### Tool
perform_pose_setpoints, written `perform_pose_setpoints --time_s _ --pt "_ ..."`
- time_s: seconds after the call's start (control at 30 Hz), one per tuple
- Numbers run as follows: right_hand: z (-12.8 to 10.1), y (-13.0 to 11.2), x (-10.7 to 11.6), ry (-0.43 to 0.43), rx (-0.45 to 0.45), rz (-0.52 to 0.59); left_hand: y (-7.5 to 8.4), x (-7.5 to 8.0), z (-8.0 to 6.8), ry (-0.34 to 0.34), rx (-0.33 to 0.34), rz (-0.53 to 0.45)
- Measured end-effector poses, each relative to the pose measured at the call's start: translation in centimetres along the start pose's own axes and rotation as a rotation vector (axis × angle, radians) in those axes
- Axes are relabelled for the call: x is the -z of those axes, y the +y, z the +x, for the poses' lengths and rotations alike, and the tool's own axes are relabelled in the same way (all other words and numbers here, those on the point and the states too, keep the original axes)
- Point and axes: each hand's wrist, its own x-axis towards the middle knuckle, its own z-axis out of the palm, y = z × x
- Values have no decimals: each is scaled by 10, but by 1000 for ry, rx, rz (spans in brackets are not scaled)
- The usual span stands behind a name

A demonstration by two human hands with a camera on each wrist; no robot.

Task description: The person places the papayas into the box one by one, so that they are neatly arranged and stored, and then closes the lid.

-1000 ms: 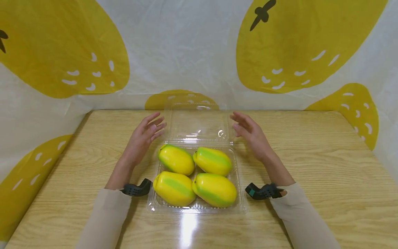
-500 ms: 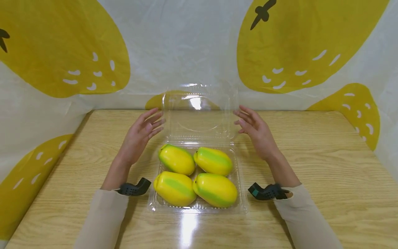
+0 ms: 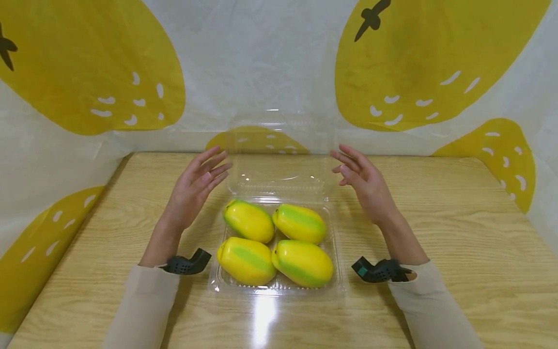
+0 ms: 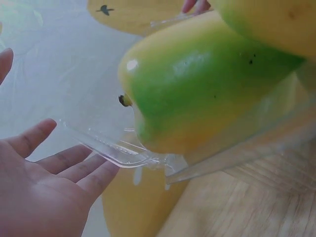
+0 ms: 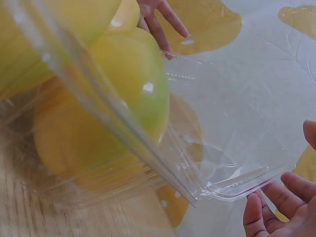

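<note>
The left hand [image 3: 194, 189] and right hand [image 3: 364, 182] stood with fingers spread and straight on either side of the raised clear lid [image 3: 281, 155], gripping nothing; whether the fingertips touched its edges could not be told. The lid stood upright on its hinge at the far side of the clear tray [image 3: 340, 271], which sat at the middle of the wooden table [image 3: 457, 232]. Four yellow-green mangoes [image 3: 279, 242] already filled the tray, two by two. By the look of it, packing was done and the lid not yet pressed shut
</note>
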Motion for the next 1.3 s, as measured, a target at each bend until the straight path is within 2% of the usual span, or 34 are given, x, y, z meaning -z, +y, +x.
perform_pose_setpoints --time_s 0.07,0.27,0.4,0.53,0.77,0.9,1.3 --pt "0 -2 1 -2 -9 29 1 -1 0 -1 2 4" --pt "-1 -6 6 -51 -1 237 2 -3 0 -8 -14 11" --pt "-1 -10 7 -73 22 294 3 -4 1 -8 -26 12" --pt "-2 -12 8 -72 38 331 5 -7 1 -4 -40 31" --pt "-2 -12 7 -82 68 381 12 -11 1 30 -53 172" --pt "-2 -13 7 -82 75 385 15 -13 0 28 -61 217" --pt "-3 -15 7 -71 72 388 23 -18 0 38 -58 161"
